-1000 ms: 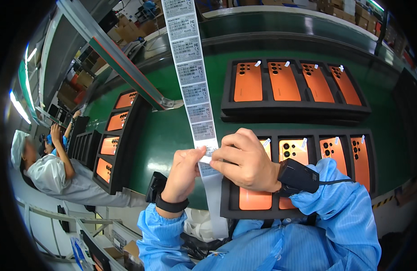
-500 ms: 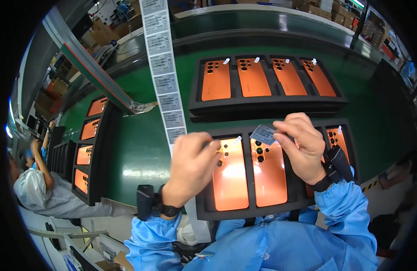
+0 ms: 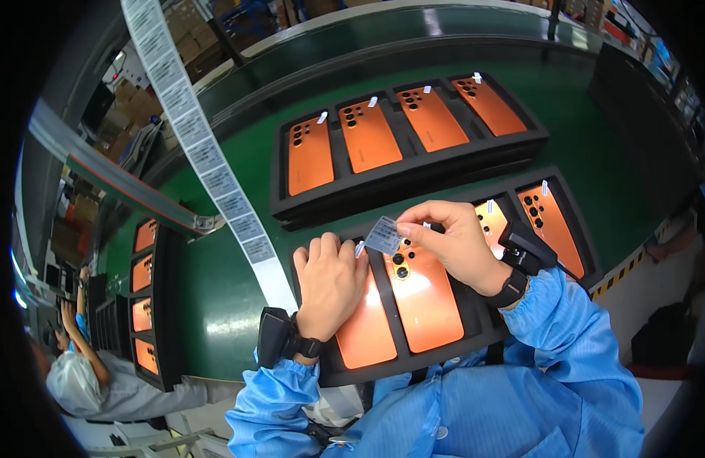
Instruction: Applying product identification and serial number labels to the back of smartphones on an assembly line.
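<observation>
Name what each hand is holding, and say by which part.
The right hand pinches a small label by its right edge. The left hand holds nothing; it lies flat on an orange phone.

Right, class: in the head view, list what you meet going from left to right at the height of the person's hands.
Black tray of orange phone backs on the left → hanging label strip → left hand → small label → right hand → orange phone back at the near tray's right end.
</observation>
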Demonstrator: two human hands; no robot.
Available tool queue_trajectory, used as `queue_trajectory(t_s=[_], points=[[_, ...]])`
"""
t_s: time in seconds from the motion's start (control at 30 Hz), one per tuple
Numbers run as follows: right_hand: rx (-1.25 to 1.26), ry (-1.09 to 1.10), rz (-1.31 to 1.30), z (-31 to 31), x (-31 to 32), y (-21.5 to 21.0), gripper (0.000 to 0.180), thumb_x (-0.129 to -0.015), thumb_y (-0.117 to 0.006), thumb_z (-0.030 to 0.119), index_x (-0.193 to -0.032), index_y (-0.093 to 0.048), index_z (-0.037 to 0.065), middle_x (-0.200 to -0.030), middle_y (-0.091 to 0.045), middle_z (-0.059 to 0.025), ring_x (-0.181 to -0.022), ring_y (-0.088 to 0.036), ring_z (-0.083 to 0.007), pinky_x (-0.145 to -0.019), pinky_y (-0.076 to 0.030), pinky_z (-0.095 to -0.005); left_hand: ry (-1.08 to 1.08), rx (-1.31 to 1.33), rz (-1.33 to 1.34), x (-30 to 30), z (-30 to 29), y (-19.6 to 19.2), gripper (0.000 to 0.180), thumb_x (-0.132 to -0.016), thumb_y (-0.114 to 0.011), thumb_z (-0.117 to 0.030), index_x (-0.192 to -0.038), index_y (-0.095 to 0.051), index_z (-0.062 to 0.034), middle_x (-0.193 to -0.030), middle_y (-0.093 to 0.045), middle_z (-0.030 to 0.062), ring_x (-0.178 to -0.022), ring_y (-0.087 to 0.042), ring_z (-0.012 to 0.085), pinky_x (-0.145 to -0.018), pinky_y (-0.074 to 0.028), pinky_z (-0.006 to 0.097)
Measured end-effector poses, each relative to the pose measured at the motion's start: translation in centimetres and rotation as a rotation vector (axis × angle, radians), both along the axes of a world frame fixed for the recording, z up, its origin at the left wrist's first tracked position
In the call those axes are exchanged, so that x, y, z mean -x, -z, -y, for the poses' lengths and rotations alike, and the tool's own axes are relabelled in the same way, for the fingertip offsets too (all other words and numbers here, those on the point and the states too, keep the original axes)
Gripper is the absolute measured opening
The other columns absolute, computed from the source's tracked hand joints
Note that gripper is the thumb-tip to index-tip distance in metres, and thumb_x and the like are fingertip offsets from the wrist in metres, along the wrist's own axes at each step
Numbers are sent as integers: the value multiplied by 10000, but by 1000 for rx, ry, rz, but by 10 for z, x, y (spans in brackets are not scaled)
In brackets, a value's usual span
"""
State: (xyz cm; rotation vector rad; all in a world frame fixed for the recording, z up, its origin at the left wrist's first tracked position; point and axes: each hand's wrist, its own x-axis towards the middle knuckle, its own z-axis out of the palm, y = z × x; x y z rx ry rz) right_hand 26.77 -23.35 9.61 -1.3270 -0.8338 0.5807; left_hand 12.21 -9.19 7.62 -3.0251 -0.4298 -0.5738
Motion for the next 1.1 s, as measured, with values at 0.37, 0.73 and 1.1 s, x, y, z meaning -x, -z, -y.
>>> queue_trajectory(t_s=[0.37, 0.73, 1.1], points=[[-45, 17, 96, -2, 4, 4, 126, -847, -652, 64, -905, -671, -47, -794, -676, -65, -760, -620, -95, -685, -506, -246, -105, 202, 1, -1, 6, 7, 245, -815, -648, -215, -997, -652, -50, -1405, -359, 214, -1329, -296, 380, -1026, -146, 641], [-87, 72, 97, -3, -3, 7, 133, -853, -648, 70, -913, -667, -47, -808, -676, -68, -770, -626, -106, -686, -512, -246, -93, 622, 118, -1, -14, 11, 127, -835, -653, -171, -869, -646, -48, -1245, -517, 171, -1283, -397, 317, -1060, -90, 618], [-89, 122, 119, 3, -5, 9, 108, -852, -657, 82, -899, -678, -13, -782, -666, -20, -679, -557, -50, -597, -423, -213, 28, 106, 138, -2, 1, -1, 195, -779, -690, -208, -904, -680, -59, -800, -541, 72, -778, -543, 249, -720, -387, 390]])
